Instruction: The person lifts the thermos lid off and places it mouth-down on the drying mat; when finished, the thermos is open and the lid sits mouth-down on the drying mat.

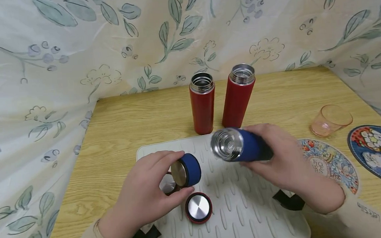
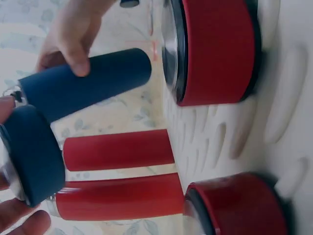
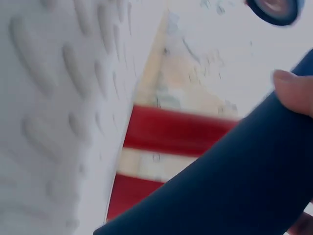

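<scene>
My left hand (image 1: 152,190) pinches a blue bottle cap (image 1: 193,169) between thumb and fingers, its metal inner face turned toward the palm. In my right hand (image 1: 284,160) I grip a blue thermos bottle (image 1: 254,144), tilted so its bare steel mouth points left and toward me. The cap and the bottle are apart, both held above the white mat. Under the left hand a red cap (image 1: 198,207) lies with its steel face up. Another red cap (image 1: 168,183) beside it is partly hidden by the left hand and the blue cap.
Two red thermos bottles (image 1: 203,107) stand uncapped behind the ridged white mat (image 1: 248,210). To the right are a pink glass (image 1: 332,119), a flowered round coaster (image 1: 330,161) and a blue cartoon coaster (image 1: 379,154). Leaf-patterned cloth (image 1: 107,47) hangs around the wooden table (image 1: 112,127).
</scene>
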The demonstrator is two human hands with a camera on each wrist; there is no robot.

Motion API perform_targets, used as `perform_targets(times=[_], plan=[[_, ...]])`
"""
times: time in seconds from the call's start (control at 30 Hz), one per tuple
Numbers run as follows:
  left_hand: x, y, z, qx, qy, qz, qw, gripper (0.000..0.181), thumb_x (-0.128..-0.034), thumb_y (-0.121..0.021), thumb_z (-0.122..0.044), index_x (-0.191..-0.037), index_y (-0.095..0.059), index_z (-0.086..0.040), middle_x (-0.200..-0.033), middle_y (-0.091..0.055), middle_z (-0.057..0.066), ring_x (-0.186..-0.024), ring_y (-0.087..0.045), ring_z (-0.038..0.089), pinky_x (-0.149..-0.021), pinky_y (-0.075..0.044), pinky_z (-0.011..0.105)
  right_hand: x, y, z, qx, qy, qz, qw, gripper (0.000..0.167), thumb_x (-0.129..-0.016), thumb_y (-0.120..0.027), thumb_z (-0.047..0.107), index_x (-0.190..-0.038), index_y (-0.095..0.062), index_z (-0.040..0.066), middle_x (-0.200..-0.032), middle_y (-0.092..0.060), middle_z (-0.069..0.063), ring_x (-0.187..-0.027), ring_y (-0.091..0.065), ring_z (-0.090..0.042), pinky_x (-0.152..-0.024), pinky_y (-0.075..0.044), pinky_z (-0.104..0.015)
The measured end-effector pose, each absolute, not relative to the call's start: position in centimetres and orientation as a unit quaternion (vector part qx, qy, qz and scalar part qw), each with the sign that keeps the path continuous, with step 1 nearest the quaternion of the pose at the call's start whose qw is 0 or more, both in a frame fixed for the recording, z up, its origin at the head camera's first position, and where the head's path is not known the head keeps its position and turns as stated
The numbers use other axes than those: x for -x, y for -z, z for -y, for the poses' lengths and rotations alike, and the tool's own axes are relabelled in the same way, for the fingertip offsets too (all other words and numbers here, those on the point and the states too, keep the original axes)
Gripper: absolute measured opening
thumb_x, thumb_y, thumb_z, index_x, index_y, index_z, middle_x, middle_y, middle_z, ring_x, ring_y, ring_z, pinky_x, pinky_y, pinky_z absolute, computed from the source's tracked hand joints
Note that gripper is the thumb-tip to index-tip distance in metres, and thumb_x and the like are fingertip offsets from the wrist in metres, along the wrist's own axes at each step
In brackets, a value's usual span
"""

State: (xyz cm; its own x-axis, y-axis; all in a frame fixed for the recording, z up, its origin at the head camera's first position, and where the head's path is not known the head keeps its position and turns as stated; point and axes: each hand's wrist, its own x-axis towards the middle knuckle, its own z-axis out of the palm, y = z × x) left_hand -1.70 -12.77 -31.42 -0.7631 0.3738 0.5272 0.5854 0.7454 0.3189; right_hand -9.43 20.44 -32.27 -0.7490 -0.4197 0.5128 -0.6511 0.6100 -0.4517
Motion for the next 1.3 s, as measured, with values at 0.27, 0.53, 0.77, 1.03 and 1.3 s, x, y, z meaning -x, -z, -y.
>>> perform_targets(times=[0.27, 0.53, 0.77, 1.03, 1.3], plan=[[4.3, 31.3, 11.5, 0.255, 0.178, 0.942, 0.128, 0.068, -0.0810, -0.099, -0.039, -0.139, -0.074, -0.014, -0.126, -0.077, -0.001, -0.115, -0.074, 0.020, -0.101, -0.060, 0.044, 11.2, 31.4, -23.0, -0.044, -0.495, 0.851, 0.169, 0.101, -0.075, -0.099, -0.004, -0.160, -0.049, 0.017, -0.152, -0.061, -0.002, -0.128, -0.057, -0.011, -0.109, -0.044, -0.018], [5.7, 30.8, 9.5, 0.216, 0.101, 0.971, -0.005, 0.062, -0.0888, -0.091, -0.021, -0.147, -0.070, -0.020, -0.141, -0.073, 0.001, -0.126, -0.071, 0.029, -0.110, -0.055, 0.051, 13.6, 31.1, -24.8, 0.055, -0.651, 0.743, 0.149, 0.102, -0.087, -0.088, -0.009, -0.164, -0.034, 0.032, -0.164, -0.049, 0.005, -0.150, -0.050, -0.020, -0.133, -0.036, -0.043], [6.6, 31.1, 8.0, 0.232, 0.031, 0.969, -0.083, 0.059, -0.0937, -0.087, -0.023, -0.150, -0.068, -0.023, -0.142, -0.073, -0.001, -0.127, -0.069, 0.030, -0.105, -0.054, 0.053, 15.4, 32.4, -25.4, 0.104, -0.692, 0.701, 0.139, 0.100, -0.087, -0.087, -0.011, -0.162, -0.035, 0.031, -0.167, -0.046, 0.005, -0.156, -0.043, -0.021, -0.136, -0.031, -0.046], [6.6, 32.1, 7.6, 0.254, 0.002, 0.964, -0.083, 0.052, -0.0939, -0.080, -0.013, -0.144, -0.071, -0.022, -0.128, -0.076, -0.003, -0.113, -0.072, 0.027, -0.096, -0.057, 0.048, 16.3, 33.3, -25.7, 0.119, -0.677, 0.717, 0.117, 0.102, -0.089, -0.087, -0.006, -0.165, -0.030, 0.032, -0.171, -0.041, 0.006, -0.161, -0.038, -0.020, -0.137, -0.029, -0.047], [6.8, 32.3, 7.5, 0.260, 0.003, 0.961, -0.092, 0.050, -0.0912, -0.084, -0.015, -0.139, -0.072, -0.022, -0.121, -0.076, -0.003, -0.107, -0.070, 0.024, -0.083, -0.053, 0.042, 16.3, 34.0, -25.5, 0.111, -0.670, 0.726, 0.106, 0.101, -0.091, -0.087, -0.002, -0.166, -0.028, 0.031, -0.172, -0.041, 0.004, -0.159, -0.041, -0.022, -0.135, -0.032, -0.048]])
